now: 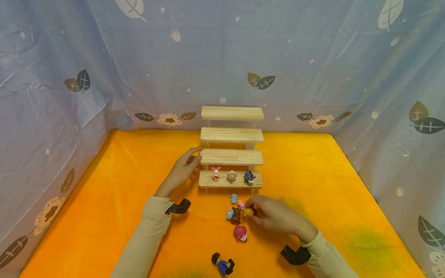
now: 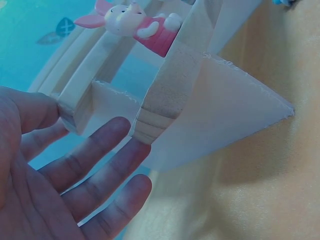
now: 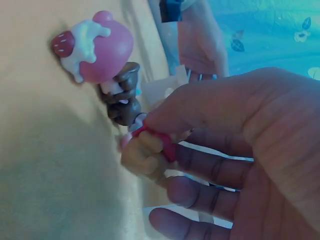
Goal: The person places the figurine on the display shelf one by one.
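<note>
My right hand pinches a small yellow bear figurine with a red top between thumb and fingers, low over the orange cloth. My left hand is at the left end of a stepped wooden display stand, its fingers loosely extended. In the left wrist view, thumb and fingertips are right at the ends of the lower steps. On the lowest step stand a pink piglet figurine, a figurine with a beige hat-like top and a blue-grey donkey figurine.
Before the stand lie a light-blue figurine, a pink figurine, a brown figurine and a blue-headed one. Nearer are a dark-pink-headed figurine and a black-haired figurine in blue. Patterned curtains enclose the table.
</note>
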### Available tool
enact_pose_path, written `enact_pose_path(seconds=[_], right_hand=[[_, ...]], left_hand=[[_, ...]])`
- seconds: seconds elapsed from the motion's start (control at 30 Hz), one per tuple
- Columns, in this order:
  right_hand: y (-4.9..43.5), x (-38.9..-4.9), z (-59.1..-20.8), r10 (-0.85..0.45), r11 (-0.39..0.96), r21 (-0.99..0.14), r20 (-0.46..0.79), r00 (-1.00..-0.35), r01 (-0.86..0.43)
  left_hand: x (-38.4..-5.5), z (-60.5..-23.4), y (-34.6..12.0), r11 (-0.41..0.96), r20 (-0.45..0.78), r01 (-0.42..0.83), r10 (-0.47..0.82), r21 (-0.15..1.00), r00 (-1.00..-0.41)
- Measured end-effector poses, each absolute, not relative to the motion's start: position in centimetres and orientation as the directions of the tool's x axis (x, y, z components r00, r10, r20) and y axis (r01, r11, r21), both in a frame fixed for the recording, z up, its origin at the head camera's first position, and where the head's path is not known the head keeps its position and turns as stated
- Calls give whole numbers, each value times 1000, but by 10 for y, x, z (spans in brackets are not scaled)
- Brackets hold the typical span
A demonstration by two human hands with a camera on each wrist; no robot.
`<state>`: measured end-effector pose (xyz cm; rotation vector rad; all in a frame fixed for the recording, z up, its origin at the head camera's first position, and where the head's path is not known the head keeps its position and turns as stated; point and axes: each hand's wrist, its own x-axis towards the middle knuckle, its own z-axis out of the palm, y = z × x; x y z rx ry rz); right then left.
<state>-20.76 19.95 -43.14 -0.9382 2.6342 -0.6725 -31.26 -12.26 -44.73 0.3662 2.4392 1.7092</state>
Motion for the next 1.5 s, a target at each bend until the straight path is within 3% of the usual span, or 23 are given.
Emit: enact_pose_path(seconds=[0.73, 1.03, 1.5], right_hand=[[193, -218, -411, -660, 539, -624, 105, -744, -566], [192, -228, -405, -621, 460, -712, 169, -765, -531], [184, -239, -387, -537, 465, -734, 212, -816, -496]], left_hand=[[-314, -448, -122, 324, 26, 119, 276, 938, -961], [-311, -447, -124, 330, 16, 111, 277, 937, -961], [-311, -447, -123, 328, 17, 112, 278, 938, -961]])
